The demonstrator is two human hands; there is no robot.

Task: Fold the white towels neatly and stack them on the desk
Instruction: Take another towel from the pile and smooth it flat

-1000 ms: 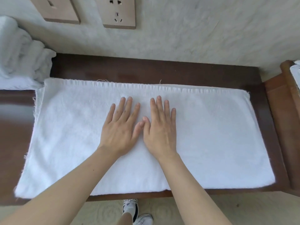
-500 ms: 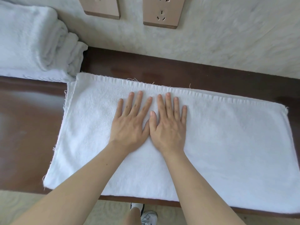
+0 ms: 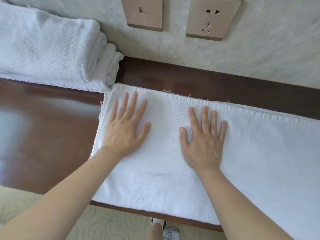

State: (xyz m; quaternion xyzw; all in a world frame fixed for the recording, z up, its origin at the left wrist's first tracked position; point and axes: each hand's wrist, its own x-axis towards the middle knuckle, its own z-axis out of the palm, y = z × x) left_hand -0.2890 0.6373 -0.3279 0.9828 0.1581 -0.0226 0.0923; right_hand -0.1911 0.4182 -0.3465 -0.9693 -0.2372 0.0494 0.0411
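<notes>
One folded white towel (image 3: 190, 170) lies flat on the dark wood desk (image 3: 52, 139). L hand (image 3: 123, 131) & R hand (image 3: 203, 142) press on it, fingers straight, gripping nothing. One stack of folded towels (image 3: 50, 47) sits at the far left, under 2 wall sockets (image 3: 213, 18).

Guest room: wooden desk (image 3: 52, 135), wall sockets (image 3: 213, 18).

Soft, nubbly white terry cloth for the towel (image 3: 173, 179) with frayed hem threads, glossy dark polished wood for the desk (image 3: 48, 135), matt textured plaster for the wall (image 3: 259, 54).
</notes>
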